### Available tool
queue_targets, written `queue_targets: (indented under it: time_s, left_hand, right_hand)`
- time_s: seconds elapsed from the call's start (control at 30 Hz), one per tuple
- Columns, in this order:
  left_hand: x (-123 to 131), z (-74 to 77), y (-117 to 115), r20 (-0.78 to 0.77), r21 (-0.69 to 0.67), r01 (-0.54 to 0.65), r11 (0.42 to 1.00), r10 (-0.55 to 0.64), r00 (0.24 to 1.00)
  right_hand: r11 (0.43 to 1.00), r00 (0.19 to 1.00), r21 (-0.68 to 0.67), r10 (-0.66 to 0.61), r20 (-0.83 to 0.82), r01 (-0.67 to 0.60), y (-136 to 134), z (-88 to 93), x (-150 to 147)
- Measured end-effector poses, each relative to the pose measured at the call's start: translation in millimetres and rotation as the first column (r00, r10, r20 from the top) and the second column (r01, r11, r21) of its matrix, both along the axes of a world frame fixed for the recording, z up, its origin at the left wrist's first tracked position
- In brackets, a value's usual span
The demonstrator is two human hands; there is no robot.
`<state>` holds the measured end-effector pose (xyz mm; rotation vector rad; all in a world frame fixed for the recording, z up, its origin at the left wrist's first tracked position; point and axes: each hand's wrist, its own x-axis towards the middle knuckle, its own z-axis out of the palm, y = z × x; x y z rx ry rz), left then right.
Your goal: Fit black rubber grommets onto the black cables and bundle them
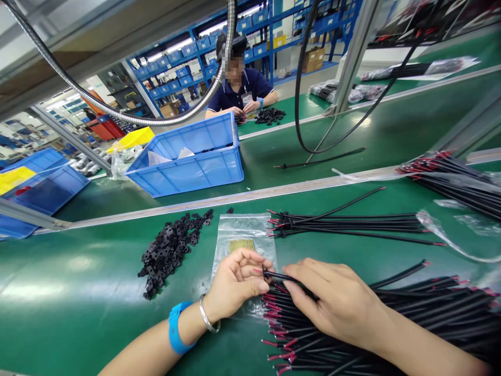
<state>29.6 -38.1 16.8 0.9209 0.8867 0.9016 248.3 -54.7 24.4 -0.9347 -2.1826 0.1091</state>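
My right hand (336, 297) grips a black cable (277, 275) near its end, where a short red wire tip shows. My left hand (240, 279), fingers curled, closes at that end around a small black plastic piece (266, 272) on the cable; the fingers partly hide it. Below both hands lies a thick bundle of black cables (391, 324) with red wire ends pointing left. A clear plastic bag (230, 224) with a yellowish perforated board (241, 244) lies flat behind my left hand. To the left is a pile of small black plastic pieces (168, 250).
Several cables with black pieces near their ends (344, 222) lie behind my right hand. Another cable bundle (454, 177) rests at the far right. A metal rail (188, 202) crosses the green table, with a blue bin (191, 172) beyond. A co-worker (238, 89) sits opposite.
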Motion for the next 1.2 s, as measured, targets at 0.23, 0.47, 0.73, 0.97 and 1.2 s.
queue_targets:
  time_s: [0.23,0.47,0.73,0.97,1.2]
  left_hand:
    - [2,-8.9,-3,-0.008,-0.014,-0.025,1.000,0.025,1.000]
    - [3,1.8,-5,-0.203,0.278,-0.050,0.959,0.109,0.973]
    - [2,5.4,-7,-0.364,0.551,0.119,0.826,0.110,0.925]
    - [5,2.8,-11,-0.394,0.569,0.133,0.812,0.128,0.910]
    - [-2,0.7,-6,-0.343,0.539,0.123,0.834,0.084,0.936]
  right_hand:
    - [0.985,0.995,0.168,-0.047,0.088,0.032,2,4.6,-1]
    - [0.999,0.995,0.035,0.031,0.092,-0.034,0,6.2,-4]
    - [0.985,0.986,-0.116,0.140,0.087,-0.130,-5,-4.2,-8]
    - [0.979,0.988,-0.154,0.143,0.050,-0.134,-6,-6.3,-12]
    - [0.984,0.993,-0.145,0.111,0.041,-0.104,-2,-2.9,-9]
